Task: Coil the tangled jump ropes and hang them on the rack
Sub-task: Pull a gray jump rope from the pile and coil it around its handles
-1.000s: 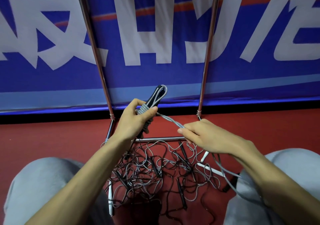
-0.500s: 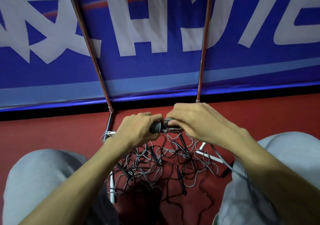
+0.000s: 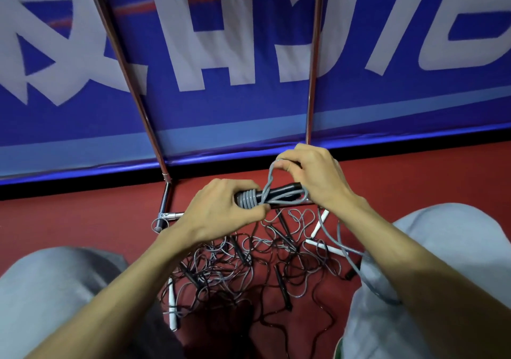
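Light, springy, likely slippery, the thin grey jump rope (image 3: 250, 199) wound round black handles (image 3: 282, 190), above the red floor (image 3: 83, 220), wants holding at its turns, where the left hand (image 3: 221, 211) clamps; the right hand (image 3: 313, 177) pinches a loop

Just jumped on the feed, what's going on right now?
A person is bundling one grey jump rope. The left hand grips its black handles, with several turns of rope wound round them. The right hand pinches a loop of the same rope just above the handles. The other ropes lie tangled on the red floor below, by the metal rack; none hangs on the part in view.
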The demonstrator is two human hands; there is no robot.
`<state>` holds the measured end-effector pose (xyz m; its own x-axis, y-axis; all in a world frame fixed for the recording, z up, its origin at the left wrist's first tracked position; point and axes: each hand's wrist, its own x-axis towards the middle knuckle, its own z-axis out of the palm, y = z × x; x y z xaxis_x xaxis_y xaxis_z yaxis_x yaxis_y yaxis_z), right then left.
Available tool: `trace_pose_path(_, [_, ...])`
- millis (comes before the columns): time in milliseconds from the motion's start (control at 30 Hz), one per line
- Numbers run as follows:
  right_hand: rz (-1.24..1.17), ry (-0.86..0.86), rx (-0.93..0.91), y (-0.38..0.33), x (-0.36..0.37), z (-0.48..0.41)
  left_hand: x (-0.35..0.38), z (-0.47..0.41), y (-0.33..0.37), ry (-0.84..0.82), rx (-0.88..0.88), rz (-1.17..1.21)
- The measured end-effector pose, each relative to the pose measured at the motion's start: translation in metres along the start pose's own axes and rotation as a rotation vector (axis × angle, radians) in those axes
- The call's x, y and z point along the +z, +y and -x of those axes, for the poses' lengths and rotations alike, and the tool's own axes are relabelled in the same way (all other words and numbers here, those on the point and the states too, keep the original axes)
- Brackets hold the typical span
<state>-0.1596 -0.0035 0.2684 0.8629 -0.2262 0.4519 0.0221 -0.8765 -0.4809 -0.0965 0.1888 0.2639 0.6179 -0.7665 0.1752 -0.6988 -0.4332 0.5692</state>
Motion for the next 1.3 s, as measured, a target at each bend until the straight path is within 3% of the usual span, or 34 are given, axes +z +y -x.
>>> trace_pose_path(167, [0.139,-0.139,0.049,0.003,0.001,0.003,-0.007,0.001,0.006,0.042,-0.058,0.422])
trace_pose_path(233, [0.089,-0.199,0.109,0.001,0.005,0.003,-0.01,0.0,0.009,0.113,-0.118,0.596])
trace_pose_path(367, [-0.081,-0.316,0.032,-0.005,0.011,0.003,-0.015,-0.005,0.012,0.248,-0.25,0.883])
trace_pose_path(500, [-0.074,-0.491,-0.049,-0.014,0.013,0.011,-0.025,-0.006,0.01,0.255,-0.329,1.047])
trace_pose_path(667, [-0.006,-0.538,-0.069,-0.015,0.007,0.014,-0.029,-0.008,0.001,0.391,-0.365,0.906])
trace_pose_path(867, [0.155,-0.49,-0.173,-0.022,-0.012,0.013,-0.022,-0.015,-0.029,0.345,-0.308,0.357])
trace_pose_path(1000, [0.176,-0.46,-0.34,-0.03,-0.02,0.017,-0.014,-0.014,-0.034,0.231,-0.259,-0.085])
trace_pose_path(1133, [0.233,-0.24,-0.56,-0.03,-0.013,0.019,-0.01,-0.013,-0.032,-0.033,-0.101,-0.297])
trace_pose_path(1200, [0.257,-0.166,-0.57,-0.027,-0.009,0.019,-0.006,-0.01,-0.031,-0.186,-0.01,-0.333])
trace_pose_path(1300, [0.194,-0.057,-0.456,-0.021,-0.006,0.016,0.001,-0.007,-0.018,-0.26,0.055,-0.408])
